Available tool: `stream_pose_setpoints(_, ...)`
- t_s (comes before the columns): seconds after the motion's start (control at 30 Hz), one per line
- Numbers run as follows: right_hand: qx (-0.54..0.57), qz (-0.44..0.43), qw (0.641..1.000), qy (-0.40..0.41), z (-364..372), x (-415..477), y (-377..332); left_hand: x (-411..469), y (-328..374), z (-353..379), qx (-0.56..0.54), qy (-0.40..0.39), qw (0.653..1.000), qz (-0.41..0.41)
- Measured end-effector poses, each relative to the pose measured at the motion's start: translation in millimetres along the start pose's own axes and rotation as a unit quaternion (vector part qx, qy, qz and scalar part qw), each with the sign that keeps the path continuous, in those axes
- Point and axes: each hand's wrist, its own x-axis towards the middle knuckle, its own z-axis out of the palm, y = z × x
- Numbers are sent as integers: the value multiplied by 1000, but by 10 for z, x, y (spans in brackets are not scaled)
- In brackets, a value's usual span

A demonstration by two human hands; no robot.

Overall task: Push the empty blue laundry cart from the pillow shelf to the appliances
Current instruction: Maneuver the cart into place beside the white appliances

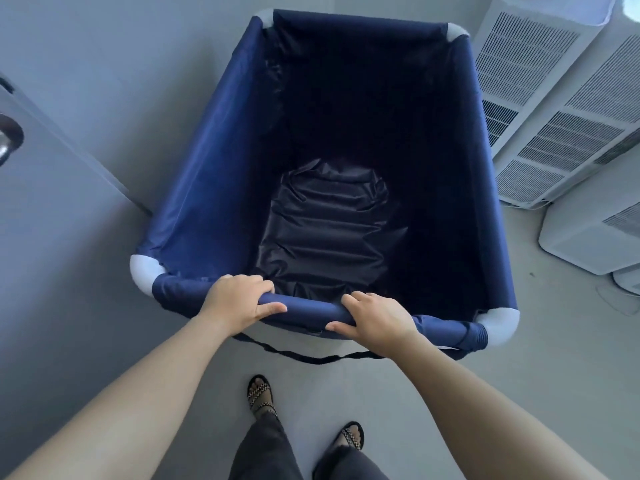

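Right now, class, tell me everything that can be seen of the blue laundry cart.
The blue laundry cart is a deep, upright rectangular bin of navy, slightly shiny fabric over a tube frame, with pale grey corner pieces. It is empty; its wrinkled liner floor shows. A dark strap hangs below the near rim. The left hand and right hand both grip that rim. White vented appliances stand close on its right.

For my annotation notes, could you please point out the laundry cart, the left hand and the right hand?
laundry cart (207, 188): head view, inner left fabric wall.
left hand (239, 299): head view, back of hand.
right hand (377, 317): head view, back of hand.
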Motion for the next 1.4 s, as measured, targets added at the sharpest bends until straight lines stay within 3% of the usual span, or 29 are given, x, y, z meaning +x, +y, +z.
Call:
stream_pose_setpoints(0.17,-6,5,1000,17,-20,78,68,69,54,50,6,75,996,-38)
stream_pose_setpoints(0.4,-1,84,994,69,-97,304,184,359,-9,61,-9,149,989,-15)
stream_pose_setpoints(0.8,-49,139,987,61,-448,1112,589,1332,-395,-326,-16,98,993,59)
stream_pose_setpoints(1.03,-66,148,985,65,-731,1622,913,2133,-690,-580,-9,-35,989,144)
stream_pose_setpoints(1.17,-75,156,982,75,-848,1897,1116,2461,-734,-579,10,14,992,122)
stream_pose_setpoints(1.4,-68,152,983,77,-1076,2309,1436,3035,-799,-684,29,14,995,97)
